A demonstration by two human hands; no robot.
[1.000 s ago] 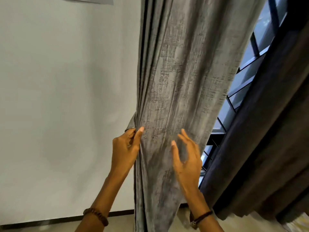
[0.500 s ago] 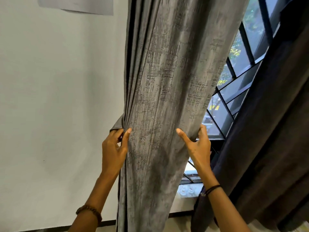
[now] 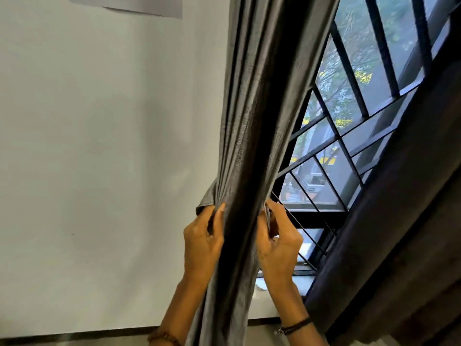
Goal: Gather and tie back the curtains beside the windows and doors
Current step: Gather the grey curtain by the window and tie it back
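A grey textured curtain [image 3: 252,121] hangs in the middle of the view, bunched into a narrow column of folds. My left hand [image 3: 203,242] grips its left edge at waist of the bunch, thumb pressed on the front folds. My right hand [image 3: 278,242] grips the right edge at the same height, fingers curled round the fabric. A second, darker curtain [image 3: 399,221] hangs at the right, untouched.
A plain white wall [image 3: 99,146] fills the left side, with a dark skirting strip along the floor. Behind the curtains a window [image 3: 349,96] with black metal grille bars shows trees and a street outside. A white sill runs below it.
My right hand moved left, pulling the curtain's right edge toward my left hand. The spread fabric is now squeezed into a narrow bunch and more of the window shows.
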